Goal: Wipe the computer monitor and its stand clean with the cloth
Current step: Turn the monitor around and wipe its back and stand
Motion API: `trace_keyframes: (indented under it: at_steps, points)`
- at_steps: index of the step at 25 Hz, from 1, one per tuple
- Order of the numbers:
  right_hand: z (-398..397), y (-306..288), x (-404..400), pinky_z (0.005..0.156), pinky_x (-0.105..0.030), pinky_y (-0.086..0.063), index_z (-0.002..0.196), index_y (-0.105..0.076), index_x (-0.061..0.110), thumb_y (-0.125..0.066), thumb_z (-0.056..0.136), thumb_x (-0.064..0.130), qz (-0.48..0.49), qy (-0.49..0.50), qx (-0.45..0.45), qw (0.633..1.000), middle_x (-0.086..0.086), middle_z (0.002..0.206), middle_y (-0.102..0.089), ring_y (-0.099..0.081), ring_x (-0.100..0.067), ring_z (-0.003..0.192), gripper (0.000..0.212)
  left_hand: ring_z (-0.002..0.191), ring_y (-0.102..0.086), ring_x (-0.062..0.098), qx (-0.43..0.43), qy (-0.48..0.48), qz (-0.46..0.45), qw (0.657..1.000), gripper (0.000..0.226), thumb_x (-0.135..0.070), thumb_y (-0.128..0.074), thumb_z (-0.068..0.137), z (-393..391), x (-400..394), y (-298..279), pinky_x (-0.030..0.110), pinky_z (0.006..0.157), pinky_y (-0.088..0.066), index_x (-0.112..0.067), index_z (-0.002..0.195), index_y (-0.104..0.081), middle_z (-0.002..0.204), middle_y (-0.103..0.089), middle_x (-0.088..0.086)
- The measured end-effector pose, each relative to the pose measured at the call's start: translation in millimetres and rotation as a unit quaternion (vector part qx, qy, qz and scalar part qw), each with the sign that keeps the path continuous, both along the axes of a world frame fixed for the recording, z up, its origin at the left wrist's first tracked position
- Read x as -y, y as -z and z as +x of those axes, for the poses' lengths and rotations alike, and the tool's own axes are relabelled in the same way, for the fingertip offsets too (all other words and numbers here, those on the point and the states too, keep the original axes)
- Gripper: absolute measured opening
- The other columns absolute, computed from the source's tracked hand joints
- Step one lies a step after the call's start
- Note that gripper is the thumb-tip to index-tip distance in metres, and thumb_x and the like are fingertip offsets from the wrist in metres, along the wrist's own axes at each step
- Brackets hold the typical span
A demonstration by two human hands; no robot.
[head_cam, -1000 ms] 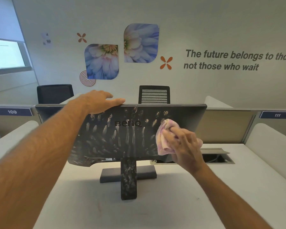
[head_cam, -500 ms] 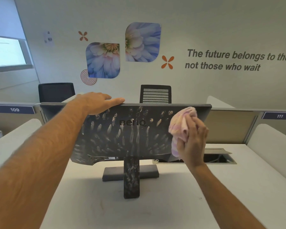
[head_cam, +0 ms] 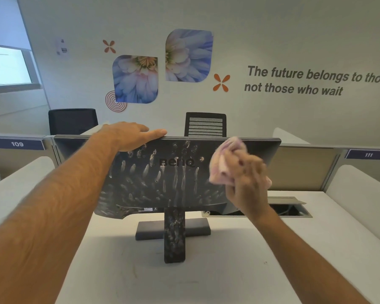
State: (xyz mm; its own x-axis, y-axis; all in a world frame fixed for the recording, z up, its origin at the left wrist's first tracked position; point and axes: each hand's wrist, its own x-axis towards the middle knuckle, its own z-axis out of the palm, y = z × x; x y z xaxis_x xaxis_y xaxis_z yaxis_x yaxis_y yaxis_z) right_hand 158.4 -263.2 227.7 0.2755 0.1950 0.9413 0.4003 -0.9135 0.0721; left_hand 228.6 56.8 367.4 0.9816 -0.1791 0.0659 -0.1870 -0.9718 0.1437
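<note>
The dark monitor [head_cam: 169, 178] stands on the white desk with its back toward me, covered in whitish smudges. Its stand [head_cam: 174, 233] is smeared too, on a flat dark base. My left hand [head_cam: 130, 136] rests flat on the monitor's top edge, left of centre, fingers straight. My right hand [head_cam: 248, 178] grips a bunched pink cloth [head_cam: 225, 163] and presses it against the upper right part of the monitor's back. The back's far right strip looks free of smudges.
The white desk [head_cam: 206, 281] has an open cable hatch [head_cam: 292, 207] behind my right hand. Low partitions with labels 109 [head_cam: 17, 144] and 111 [head_cam: 368, 154] run across. Two black chairs [head_cam: 205, 123] stand beyond them, in front of a decorated wall.
My right hand with the cloth went up and right to the monitor's top edge, then back left a little. The left hand stayed on the top edge.
</note>
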Motion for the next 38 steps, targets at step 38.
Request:
trace_keyframes:
  at_steps: [38]
  points:
    - [2, 74, 25, 0.092, -0.049, -0.055, 0.139, -0.049, 0.021, -0.074, 0.082, 0.031, -0.338, 0.036, -0.093, 0.936, -0.008, 0.135, -0.052, -0.053, -0.031, 0.118, 0.063, 0.121, -0.055, 0.029, -0.007, 0.008, -0.019, 1.000, 0.119, -0.105, -0.003, 0.055, -4, 0, -1, 0.056, 0.110, -0.036, -0.035, 0.139, -0.051, 0.136, -0.059, 0.000]
